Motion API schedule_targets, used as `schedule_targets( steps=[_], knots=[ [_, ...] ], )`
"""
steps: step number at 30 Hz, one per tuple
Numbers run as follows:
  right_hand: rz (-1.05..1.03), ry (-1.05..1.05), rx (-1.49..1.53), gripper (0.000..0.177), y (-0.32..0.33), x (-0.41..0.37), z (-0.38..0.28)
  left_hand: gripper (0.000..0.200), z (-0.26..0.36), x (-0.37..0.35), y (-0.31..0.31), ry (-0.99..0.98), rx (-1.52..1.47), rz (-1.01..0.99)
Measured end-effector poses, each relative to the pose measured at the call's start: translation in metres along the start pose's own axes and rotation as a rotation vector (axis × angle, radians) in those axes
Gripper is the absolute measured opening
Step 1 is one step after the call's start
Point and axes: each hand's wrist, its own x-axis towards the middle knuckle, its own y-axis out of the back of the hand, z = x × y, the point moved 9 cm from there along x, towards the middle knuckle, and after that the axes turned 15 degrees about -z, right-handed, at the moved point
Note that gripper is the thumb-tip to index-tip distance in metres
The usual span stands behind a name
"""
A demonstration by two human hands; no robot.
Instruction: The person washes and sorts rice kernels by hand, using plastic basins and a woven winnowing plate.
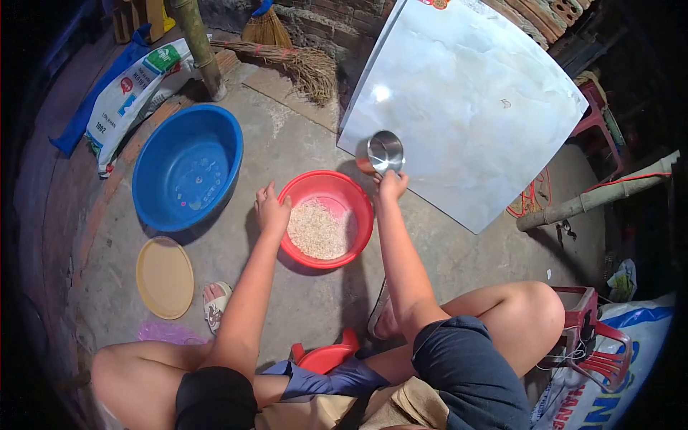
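Observation:
A red plastic basin (326, 264) with a heap of pale, rice-like grains (315, 229) stands on the floor in front of me. My left hand (273, 210) is at the basin's left rim, its thumb by the edge and its bent fingers on the outer side. Beyond the right side of the basin, my right hand (392, 185) grips a shiny stainless steel cup (385, 150). The cup's mouth faces up towards me, and no contents can be made out in it.
A large blue basin (147, 208) and a round beige tray (165, 278) lie to the left. A marbled panel (466, 107) leans at the back right. Brooms (312, 72), bamboo poles (197, 43), sacks (132, 100) and a red stool (609, 351) stand around the edges.

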Motion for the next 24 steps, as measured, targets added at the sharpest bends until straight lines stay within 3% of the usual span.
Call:
schedule_targets(
  steps=[4, 5, 7, 10, 12, 14, 16, 18, 19, 20, 22, 24],
  knots=[
    [0.322, -0.070, 0.150, 0.042, 0.056, -0.016, 0.010, 0.064, -0.040, 0.000, -0.040, 0.117, -0.140, -0.157],
    [0.323, -0.069, 0.151, 0.042, 0.063, -0.016, 0.013, 0.064, -0.054, 0.000, -0.054, 0.115, -0.140, -0.158],
    [0.520, -0.120, 0.116, 0.041, 0.088, -0.032, 0.021, 0.059, -0.063, -0.005, -0.061, 0.061, -0.326, -0.116],
    [0.602, -0.078, 0.086, 0.037, 0.095, -0.051, 0.022, 0.055, -0.058, -0.013, -0.054, 0.169, -0.263, -0.193],
    [0.666, -0.042, 0.043, 0.033, 0.094, -0.064, 0.026, 0.049, -0.090, 0.008, -0.081, 0.115, -0.304, -0.236],
    [0.714, -0.166, -0.036, 0.038, 0.097, -0.071, 0.046, 0.044, -0.091, 0.013, -0.083, 0.060, -0.344, -0.278],
    [0.611, -0.289, -0.084, 0.045, 0.088, -0.072, 0.062, 0.035, -0.090, -0.014, -0.099, 0.467, -0.776, -0.627],
    [0.479, -0.354, -0.522, 0.048, 0.089, -0.052, 0.073, 0.034, -0.096, -0.011, -0.102, 0.459, -0.813, -0.679],
    [0.323, -0.404, -0.105, 0.051, 0.090, -0.029, 0.118, 0.032, -0.097, -0.011, -0.106, 0.451, -0.850, -0.731],
    [0.320, -0.405, -0.109, 0.051, 0.099, -0.020, 0.133, 0.032, -0.096, -0.012, -0.102, 0.453, -0.854, -0.728],
    [0.010, -0.287, -0.198, 0.059, 0.066, -0.006, 0.123, 0.035, -0.094, -0.010, -0.087, 0.437, -0.841, -0.691],
    [-0.170, -0.686, -0.161, 0.055, 0.038, -0.036, 0.121, 0.035, -0.103, -0.002, -0.091, 0.436, -1.056, -0.630]
  ],
)
